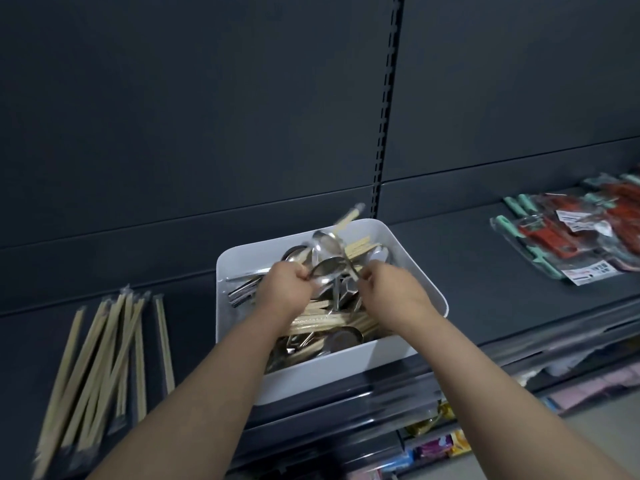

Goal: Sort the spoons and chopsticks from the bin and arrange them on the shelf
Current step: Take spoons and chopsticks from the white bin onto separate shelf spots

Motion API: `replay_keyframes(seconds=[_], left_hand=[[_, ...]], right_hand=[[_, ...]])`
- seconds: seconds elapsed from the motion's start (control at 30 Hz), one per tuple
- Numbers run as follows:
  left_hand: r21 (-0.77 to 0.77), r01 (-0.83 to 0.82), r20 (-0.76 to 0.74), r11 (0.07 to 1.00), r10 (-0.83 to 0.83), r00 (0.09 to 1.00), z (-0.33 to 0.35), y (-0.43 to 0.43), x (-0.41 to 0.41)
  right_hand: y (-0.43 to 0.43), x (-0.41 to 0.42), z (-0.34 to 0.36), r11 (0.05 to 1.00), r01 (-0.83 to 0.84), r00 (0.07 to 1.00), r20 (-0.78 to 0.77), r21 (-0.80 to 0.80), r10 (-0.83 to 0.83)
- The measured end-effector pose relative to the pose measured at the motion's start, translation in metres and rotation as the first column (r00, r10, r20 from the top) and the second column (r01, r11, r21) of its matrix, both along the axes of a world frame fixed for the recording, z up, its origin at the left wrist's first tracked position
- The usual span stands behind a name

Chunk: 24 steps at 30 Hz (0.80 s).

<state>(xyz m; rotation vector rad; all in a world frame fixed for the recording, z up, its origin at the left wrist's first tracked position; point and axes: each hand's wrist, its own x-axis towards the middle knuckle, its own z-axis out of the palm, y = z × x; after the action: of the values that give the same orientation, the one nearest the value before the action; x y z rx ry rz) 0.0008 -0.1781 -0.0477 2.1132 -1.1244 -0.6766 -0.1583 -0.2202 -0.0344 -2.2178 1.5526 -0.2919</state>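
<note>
Spoons (327,258) fan up over the bin (329,372) because your left grip (287,287) and right grip (386,287) curl closed round their handles, apparently parting them from chopsticks (322,320).

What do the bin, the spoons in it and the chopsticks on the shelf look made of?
Bin: white, smooth, matte, likely plastic. Spoons: shiny, mirror-like grey, apparently polished metal. Chopsticks: pale tan sticks, probably bamboo or wood, in clear glossy wrappers that glint.
</note>
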Motion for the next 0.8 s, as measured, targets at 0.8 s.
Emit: replay_keyframes(seconds=[0.8], left_hand=[[-0.04,-0.715,-0.652,0.698,0.524,0.547,0.041,0.21,0.151]], right_hand=[[0.126,0.208,0.018,0.849,-0.522,0.827,0.294,0.084,0.479]])
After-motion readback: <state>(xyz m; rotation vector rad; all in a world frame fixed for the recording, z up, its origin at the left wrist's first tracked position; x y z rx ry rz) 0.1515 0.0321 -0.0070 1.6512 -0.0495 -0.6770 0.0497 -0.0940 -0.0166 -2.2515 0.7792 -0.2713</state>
